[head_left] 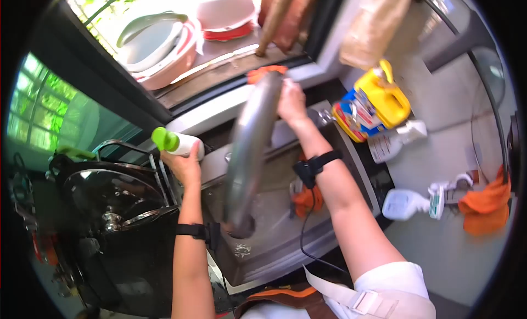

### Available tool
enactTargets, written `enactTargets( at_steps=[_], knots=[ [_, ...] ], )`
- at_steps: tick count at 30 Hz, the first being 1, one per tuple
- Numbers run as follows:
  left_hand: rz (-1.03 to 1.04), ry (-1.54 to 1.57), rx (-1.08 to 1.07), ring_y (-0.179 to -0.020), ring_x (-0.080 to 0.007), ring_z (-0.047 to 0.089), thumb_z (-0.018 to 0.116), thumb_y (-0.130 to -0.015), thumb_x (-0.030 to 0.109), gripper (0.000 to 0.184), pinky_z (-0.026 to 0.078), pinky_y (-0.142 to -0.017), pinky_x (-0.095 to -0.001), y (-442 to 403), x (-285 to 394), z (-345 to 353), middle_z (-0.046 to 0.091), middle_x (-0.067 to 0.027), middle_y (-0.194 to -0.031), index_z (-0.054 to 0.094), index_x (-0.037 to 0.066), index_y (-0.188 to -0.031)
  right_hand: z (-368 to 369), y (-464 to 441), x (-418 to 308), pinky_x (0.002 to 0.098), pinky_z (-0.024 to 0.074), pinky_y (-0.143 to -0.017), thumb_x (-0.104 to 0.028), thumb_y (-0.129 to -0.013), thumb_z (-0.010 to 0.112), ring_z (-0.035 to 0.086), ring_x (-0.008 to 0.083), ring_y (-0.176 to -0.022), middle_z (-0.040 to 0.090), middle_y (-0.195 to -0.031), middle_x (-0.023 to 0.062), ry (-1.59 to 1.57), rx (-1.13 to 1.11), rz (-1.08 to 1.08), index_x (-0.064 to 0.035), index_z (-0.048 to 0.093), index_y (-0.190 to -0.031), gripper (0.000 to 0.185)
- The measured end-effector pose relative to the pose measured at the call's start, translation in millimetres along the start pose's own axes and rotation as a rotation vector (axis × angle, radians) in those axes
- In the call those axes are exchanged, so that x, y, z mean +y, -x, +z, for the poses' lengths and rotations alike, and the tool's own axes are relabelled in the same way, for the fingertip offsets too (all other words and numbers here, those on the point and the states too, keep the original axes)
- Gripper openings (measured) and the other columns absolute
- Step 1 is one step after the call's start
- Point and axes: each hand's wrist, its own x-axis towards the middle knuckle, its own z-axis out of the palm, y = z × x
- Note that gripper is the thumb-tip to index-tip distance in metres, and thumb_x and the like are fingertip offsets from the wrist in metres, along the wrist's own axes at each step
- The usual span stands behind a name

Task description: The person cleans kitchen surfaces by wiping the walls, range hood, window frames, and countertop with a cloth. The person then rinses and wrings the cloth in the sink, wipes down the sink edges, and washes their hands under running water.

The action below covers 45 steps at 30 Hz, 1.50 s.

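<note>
My left hand (184,166) is wrapped around a white bottle (189,146) with a green cap, at the back left corner of the sink (258,258). My right hand (292,102) is closed at the sill behind the sink, with an orange cloth (266,73) at its fingers; part of the cloth and fingertips is hidden. A long, curved grey metal piece (250,149), smeared by motion or nearness, crosses the view over the sink beside my right hand. I cannot tell exactly what it is. A second orange cloth (306,201) lies at the sink's right side.
A black stove with a lidded pan (110,190) stands left. Basins (164,61) sit outside the open window. On the right counter are a yellow jug (384,102), a clear spray bottle (392,143), a white spray bottle (406,203) and another orange cloth (486,209).
</note>
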Motion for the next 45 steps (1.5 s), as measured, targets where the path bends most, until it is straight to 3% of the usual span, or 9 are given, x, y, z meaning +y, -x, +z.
enactTargets(
  at_steps=[5, 8, 10, 14, 26, 32, 36, 42, 45],
  knots=[
    [0.112, -0.02, -0.165, -0.104, -0.0352, 0.056, 0.079, -0.073, 0.039, 0.069, 0.043, -0.092, -0.0431, -11.1, -1.8, -6.5, 0.057, -0.0227, -0.111, 0.051, -0.006, -0.118, -93.1, 73.9, -41.7, 0.0297, 0.0499, -0.074, -0.005, -0.075, 0.059, 0.065, 0.0277, -0.085, 0.064, -0.093, 0.0159, -0.62, -0.05, 0.264, 0.0006, 0.065, -0.096, 0.023],
    [0.003, 0.654, -0.234, -0.11, -0.038, 0.054, 0.079, -0.074, 0.042, 0.08, 0.04, -0.097, -0.0436, -15.6, -18.9, 5.6, 0.054, -0.0282, -0.12, 0.047, -0.009, -0.125, -161.5, 114.8, -22.5, 0.039, 0.0496, -0.081, -0.001, -0.071, 0.061, 0.059, 0.0305, -0.093, 0.061, -0.107, 0.0147, -0.175, 0.124, 0.104, -0.0075, 0.069, -0.098, 0.029],
    [0.095, -0.185, -0.341, -0.125, -0.0393, 0.04, 0.079, -0.074, 0.042, 0.097, 0.031, -0.106, -0.0426, -0.4, 47.2, -31.7, 0.035, -0.0333, -0.136, 0.028, -0.013, -0.136, -176.0, 128.6, 17.6, 0.0401, 0.0456, -0.089, -0.004, -0.072, 0.061, 0.054, 0.0297, -0.104, 0.059, -0.112, 0.0125, 0.126, 0.071, -0.084, -0.0094, 0.069, -0.099, 0.028],
    [-0.084, -0.059, -0.384, -0.135, -0.0403, 0.027, 0.074, -0.077, 0.05, 0.114, 0.023, -0.111, -0.0441, 0.3, 42.9, -49.4, 0.018, -0.0356, -0.145, 0.005, -0.014, -0.142, -167.7, 212.2, 135.1, 0.04, 0.0448, -0.092, -0.006, -0.077, 0.054, 0.052, 0.0324, -0.111, 0.055, -0.12, 0.0139, 0.482, -0.275, -0.214, -0.0048, 0.063, -0.097, 0.022],
    [0.323, 0.512, -0.158, -0.092, -0.0198, 0.049, 0.053, -0.09, 0.01, 0.018, 0.043, -0.085, -0.0337, 192.4, 125.3, -181.1, 0.046, -0.0098, -0.101, 0.046, 0.003, -0.104, -332.8, 389.9, 69.5, 0.0287, 0.0487, -0.077, 0.003, -0.082, 0.057, 0.064, 0.0201, -0.087, 0.065, -0.101, 0.0134, -0.591, -0.06, 0.859, 0.0013, 0.067, -0.086, 0.011],
    [0.603, 0.74, -1.206, -0.101, -0.0353, 0.055, 0.068, -0.076, 0.005, 0.035, 0.045, -0.088, -0.0413, 327.0, 278.2, -58.4, 0.057, -0.0176, -0.104, 0.054, 0.0, -0.107, -415.7, 359.6, 18.0, 0.0243, 0.0456, -0.074, 0.002, -0.088, 0.056, 0.061, 0.0136, -0.078, 0.064, -0.091, 0.006, -0.585, -0.132, 0.904, 0.002, 0.054, -0.114, 0.027],
    [0.589, 0.662, -1.117, -0.117, -0.0417, 0.047, 0.079, -0.069, 0.022, 0.084, 0.043, -0.098, -0.0435, 420.3, 357.4, 13.0, 0.041, -0.024, -0.132, 0.032, 0.0, -0.136, -453.4, 406.2, 42.2, 0.0282, 0.0481, -0.08, -0.011, -0.09, 0.057, 0.062, 0.0185, -0.087, 0.064, -0.096, 0.0085, -1.017, 0.141, 1.094, -0.0015, 0.049, -0.109, 0.023],
    [0.367, 0.636, -1.21, -0.106, -0.04, 0.058, 0.072, -0.069, 0.016, 0.069, 0.05, -0.087, -0.0422, 468.1, 358.7, 46.5, 0.054, -0.0253, -0.121, 0.043, 0.004, -0.131, -473.9, 393.1, 65.6, 0.0387, 0.0432, -0.098, -0.032, -0.092, 0.048, 0.053, 0.0262, -0.115, 0.056, -0.118, 0.0119, -1.37, 0.811, 1.072, -0.0058, 0.049, -0.11, 0.032],
    [0.265, 0.667, -1.125, -0.095, -0.0271, 0.066, 0.068, -0.075, 0.013, 0.06, 0.051, -0.083, -0.0354, 434.1, 333.0, 23.1, 0.065, -0.0184, -0.104, 0.046, 0.004, -0.131, -423.7, 419.2, 120.9, 0.0424, 0.039, -0.101, -0.034, -0.094, 0.046, 0.05, 0.0274, -0.119, 0.05, -0.129, 0.0149, -0.915, 0.517, 0.971, -0.0041, 0.047, -0.127, 0.045]
  ],
)
